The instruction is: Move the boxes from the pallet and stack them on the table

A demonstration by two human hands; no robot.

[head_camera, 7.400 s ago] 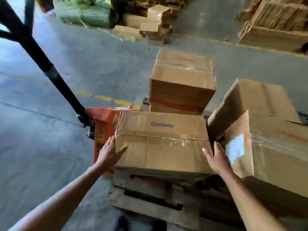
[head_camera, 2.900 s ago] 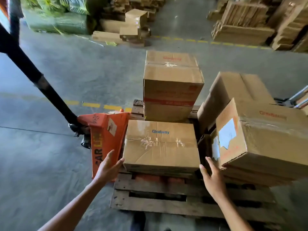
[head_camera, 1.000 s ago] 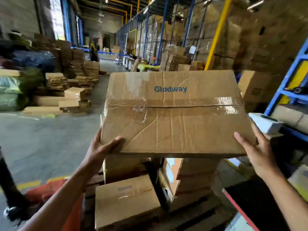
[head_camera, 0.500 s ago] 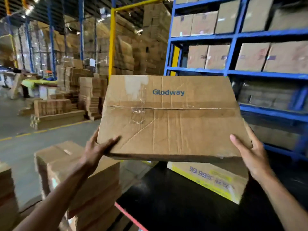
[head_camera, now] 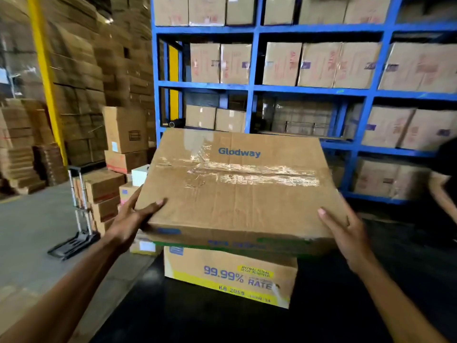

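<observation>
A flat brown cardboard box [head_camera: 237, 191] with blue "Glodway" print and clear tape across its top is held in both hands. My left hand [head_camera: 134, 219] grips its near left corner and my right hand [head_camera: 346, 233] grips its near right corner. The box sits directly over a yellow-printed cardboard box [head_camera: 230, 276] that stands on the black table [head_camera: 197, 318]; I cannot tell whether the two touch. The pallet is out of view.
Blue shelving [head_camera: 252, 87] full of cartons stands right behind the table. Stacked cartons [head_camera: 106, 191] and a folded hand trolley [head_camera: 79, 214] stand at the left on the grey floor. Another person's arm [head_camera: 442, 194] shows at the right edge.
I have turned right from the pallet toward the table. The Glodway box has come down over the yellow-printed box, with both hands still holding it.
</observation>
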